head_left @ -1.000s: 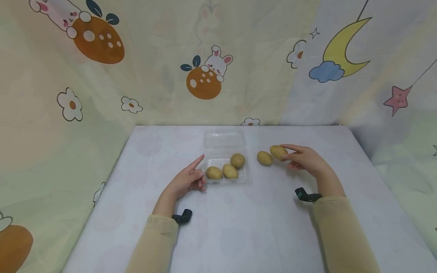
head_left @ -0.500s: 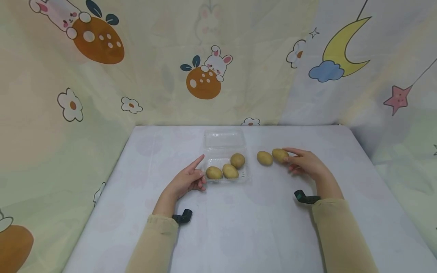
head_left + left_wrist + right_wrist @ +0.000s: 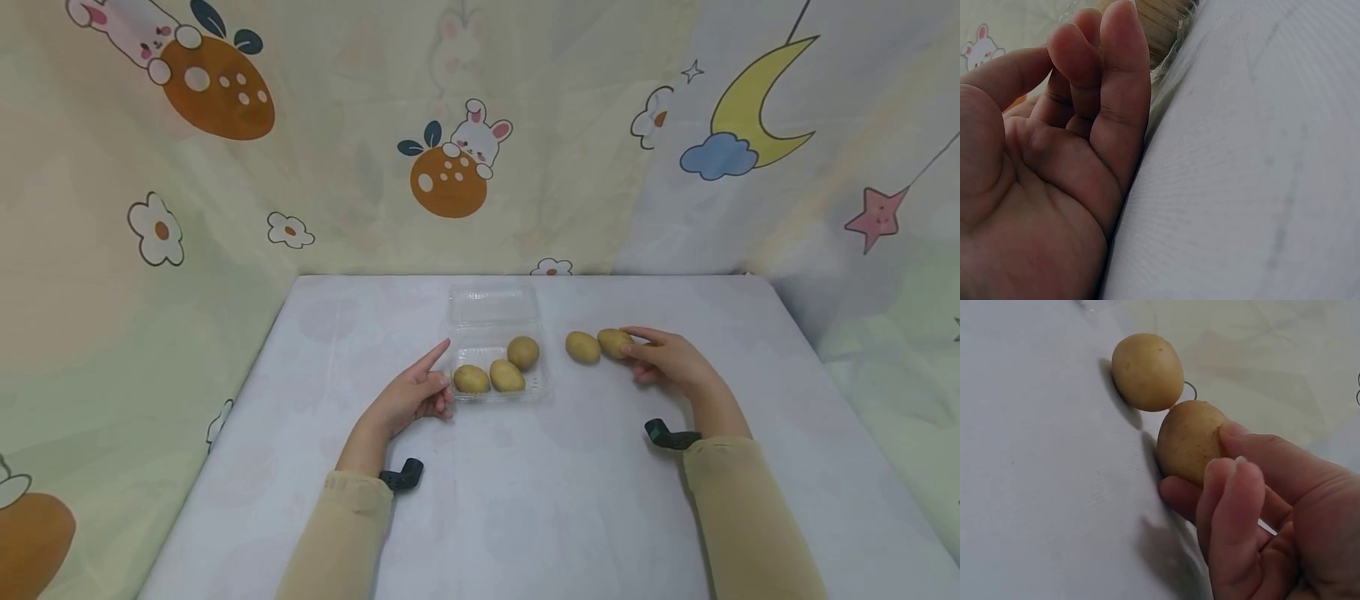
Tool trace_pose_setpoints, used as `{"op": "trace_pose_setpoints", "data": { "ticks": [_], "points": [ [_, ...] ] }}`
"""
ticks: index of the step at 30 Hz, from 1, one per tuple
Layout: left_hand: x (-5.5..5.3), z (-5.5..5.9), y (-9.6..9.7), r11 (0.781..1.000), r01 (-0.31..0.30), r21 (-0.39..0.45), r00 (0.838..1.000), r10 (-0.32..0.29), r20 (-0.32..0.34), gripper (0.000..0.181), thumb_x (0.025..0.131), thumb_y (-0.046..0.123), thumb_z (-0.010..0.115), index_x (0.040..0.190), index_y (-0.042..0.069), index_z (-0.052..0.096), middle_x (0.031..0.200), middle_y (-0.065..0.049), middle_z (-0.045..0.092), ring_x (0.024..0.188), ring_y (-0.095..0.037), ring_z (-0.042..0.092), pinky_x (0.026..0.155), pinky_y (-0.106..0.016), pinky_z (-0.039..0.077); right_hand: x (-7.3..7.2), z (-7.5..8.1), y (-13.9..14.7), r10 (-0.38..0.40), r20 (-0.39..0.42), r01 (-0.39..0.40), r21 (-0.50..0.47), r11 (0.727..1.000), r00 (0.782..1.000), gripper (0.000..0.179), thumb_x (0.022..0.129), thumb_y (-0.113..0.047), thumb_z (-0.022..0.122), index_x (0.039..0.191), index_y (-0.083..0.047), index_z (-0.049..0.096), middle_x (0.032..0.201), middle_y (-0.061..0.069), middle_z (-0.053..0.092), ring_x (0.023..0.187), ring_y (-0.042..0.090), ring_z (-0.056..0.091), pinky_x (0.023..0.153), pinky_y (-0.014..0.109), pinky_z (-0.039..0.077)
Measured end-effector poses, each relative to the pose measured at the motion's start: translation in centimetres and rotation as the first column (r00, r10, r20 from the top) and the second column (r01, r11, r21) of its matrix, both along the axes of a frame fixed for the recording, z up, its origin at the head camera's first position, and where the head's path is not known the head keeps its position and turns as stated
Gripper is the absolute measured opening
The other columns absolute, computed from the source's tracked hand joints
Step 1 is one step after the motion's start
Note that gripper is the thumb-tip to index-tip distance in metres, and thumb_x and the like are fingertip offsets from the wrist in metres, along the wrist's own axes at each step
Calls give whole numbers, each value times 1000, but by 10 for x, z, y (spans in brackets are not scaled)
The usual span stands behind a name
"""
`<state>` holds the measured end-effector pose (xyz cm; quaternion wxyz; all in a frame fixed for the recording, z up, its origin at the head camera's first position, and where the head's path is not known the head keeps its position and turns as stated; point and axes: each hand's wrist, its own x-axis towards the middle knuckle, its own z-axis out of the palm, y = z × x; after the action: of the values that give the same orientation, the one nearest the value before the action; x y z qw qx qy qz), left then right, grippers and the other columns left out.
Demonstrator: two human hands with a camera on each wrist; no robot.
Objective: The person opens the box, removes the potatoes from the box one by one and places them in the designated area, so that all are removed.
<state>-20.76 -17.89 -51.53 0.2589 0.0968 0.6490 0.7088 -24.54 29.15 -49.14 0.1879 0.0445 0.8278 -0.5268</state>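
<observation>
Between thumb and fingers, my right hand (image 3: 670,360) pinches a yellow potato (image 3: 613,342) at the table's right side. A second potato (image 3: 582,347) lies just left of it; in the right wrist view they look close together. My left hand (image 3: 411,398) rests at the left edge of a clear plastic clamshell box (image 3: 536,392). Its index finger points forward along the box while the other fingers are loosely curled, with nothing seen in the palm in the left wrist view. Three potatoes sit in the box: one left (image 3: 471,380), one mid-front (image 3: 507,377), one back right (image 3: 522,353).
The box's clear lid (image 3: 493,307) lies folded back behind its tray. A pale cloth covers the table (image 3: 525,500). Behind and beside it hangs a curtain (image 3: 570,167) printed with rabbits, flowers and a moon. Black wrist cameras (image 3: 403,476) sit on both wrists.
My right hand has brought its potato slightly toward me and down, beside the second potato, with little movement in the last half second. The left hand and the box have stayed put.
</observation>
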Motion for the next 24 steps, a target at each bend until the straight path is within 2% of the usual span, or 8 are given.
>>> {"op": "trace_pose_setpoints", "data": {
  "ticks": [9,15,24],
  "points": [
    [-1,0,-1,1000,7,0,1000,-7,-4,72,102,15,53,159,32,14,80,-3,65,64,-12,57,76,-43,61,4,-10,-4,-18,-65,15,-61,998,998,67,92,-41,68,148,-17,43,83,0,65,58,10,58,55,28,54],
    [-1,0,-1,1000,-3,-4,1000,3,19,71,101,16,54,158,35,16,80,-4,65,64,-14,57,77,-44,60,4,-13,-5,-1,-79,-2,-34,999,997,65,92,-43,67,147,-19,42,77,1,62,56,10,55,53,28,52],
    [0,1,0,1000,-15,-12,999,16,33,70,101,15,55,158,36,19,80,-6,64,65,-15,56,77,-45,60,5,-15,-5,-7,-80,4,-38,999,997,67,91,-45,68,147,-21,41,83,3,63,57,10,54,52,27,51]
  ]
}}
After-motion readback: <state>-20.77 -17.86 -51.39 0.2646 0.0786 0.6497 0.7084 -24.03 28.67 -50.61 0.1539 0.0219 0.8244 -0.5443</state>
